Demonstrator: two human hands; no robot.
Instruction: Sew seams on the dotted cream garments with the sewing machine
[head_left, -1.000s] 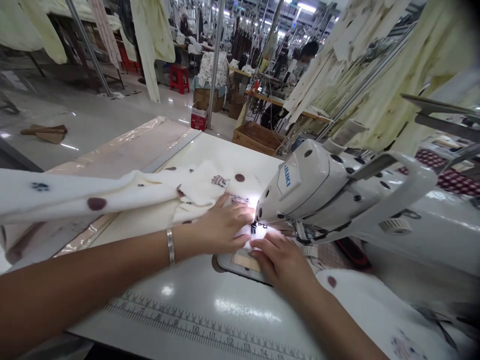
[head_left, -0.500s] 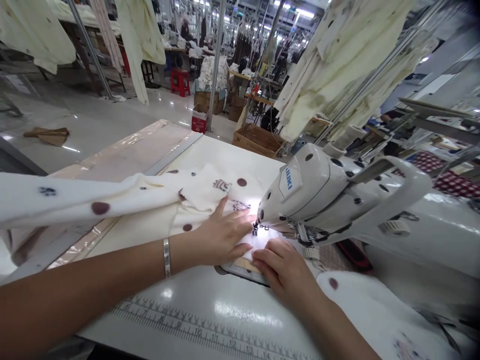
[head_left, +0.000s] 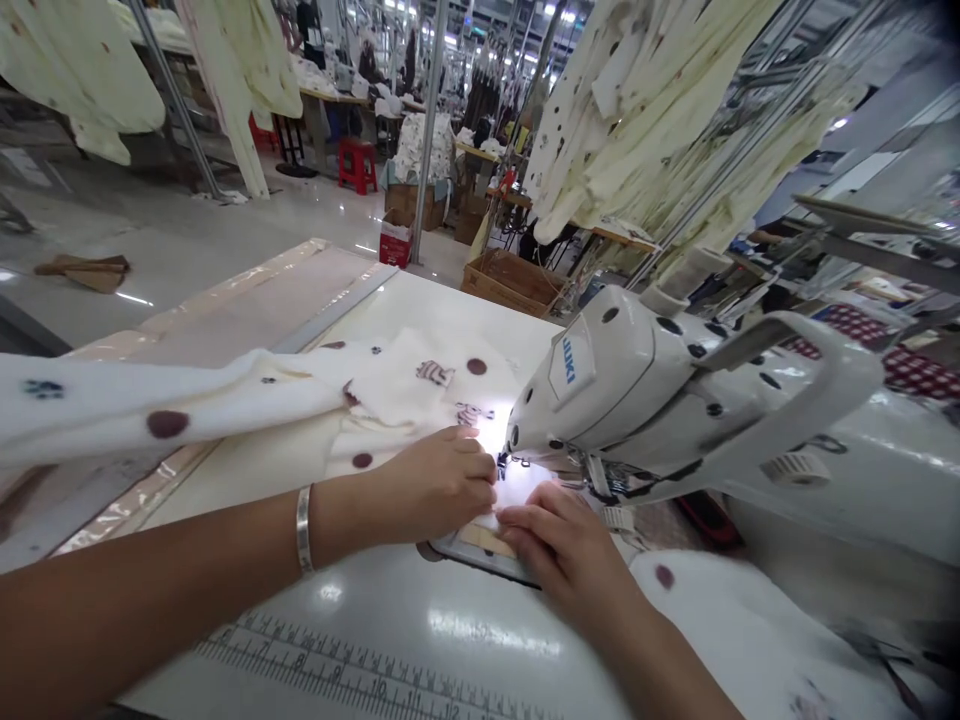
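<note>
A white sewing machine (head_left: 615, 370) with blue lettering stands at the right, its lamp lighting the presser foot (head_left: 502, 462). White fleece fabric (head_left: 397, 385) with brown dots and printed figures spreads across the table and runs under the needle area. Just left of the foot, my left hand (head_left: 439, 480) has its fingers curled closed on the fabric; a silver bracelet circles the wrist. My right hand (head_left: 562, 535) pinches the fabric edge in front of the foot, thumb and forefinger together. The fingertips of both hands are close together, and the needle itself is too small to make out.
A printed ruler (head_left: 337, 670) runs along the table's front edge. More dotted fabric (head_left: 720, 610) lies at the lower right. Cream garments (head_left: 660, 130) hang behind the machine. A cardboard box (head_left: 514, 280) and a red stool (head_left: 357, 165) stand on the floor beyond.
My left hand has gone from spread fingers lying flat on the fabric to curled, closed fingers beside the foot. My right hand keeps its pinch. The view has shifted slightly.
</note>
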